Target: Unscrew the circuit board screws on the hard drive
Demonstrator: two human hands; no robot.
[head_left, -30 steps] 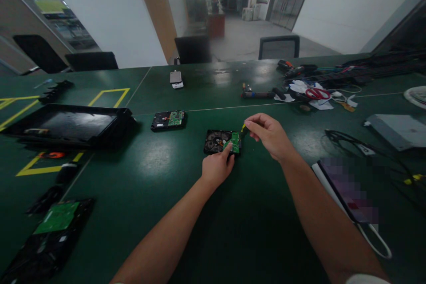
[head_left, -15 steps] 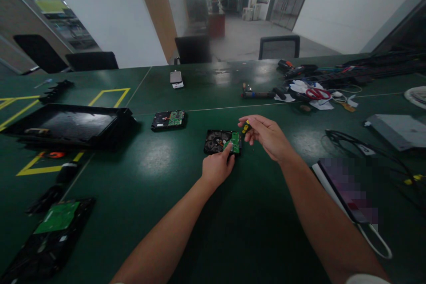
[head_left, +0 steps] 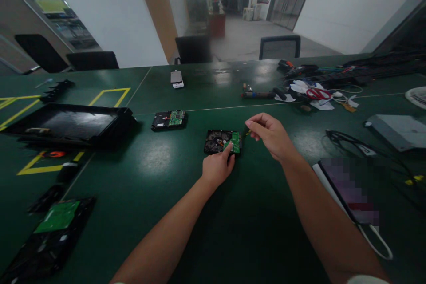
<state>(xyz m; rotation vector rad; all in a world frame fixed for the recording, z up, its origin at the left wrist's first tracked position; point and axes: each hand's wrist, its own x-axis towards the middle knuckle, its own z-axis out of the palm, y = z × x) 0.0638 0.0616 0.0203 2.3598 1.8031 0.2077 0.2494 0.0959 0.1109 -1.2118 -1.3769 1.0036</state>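
Hard drive [head_left: 213,142]: flat on the desk [head_left: 186,173], between the 2 hands, with its green board [head_left: 236,137] facing up at the right end.
Left hand [head_left: 216,170]: index fingertip on the green board, the other fingers bent by the near edge; whether they clasp that edge, I cannot tell. Light, even pressure should steady the drive without straining the small parts.
Right hand [head_left: 270,137]: thumb and index finger pinching a small yellow piece [head_left: 248,132] just beside the drive's right end. A loose pinch likely gives finer control than a hard squeeze.
Yellow piece: dark in part, half covered by the fingers; whether it touches the drive is too small to tell. Slow, short moves suit it best, with its tip in plain sight.
Elbow room: the gray box [head_left: 397,131] sits well apart, so the right forearm looks free to shift.
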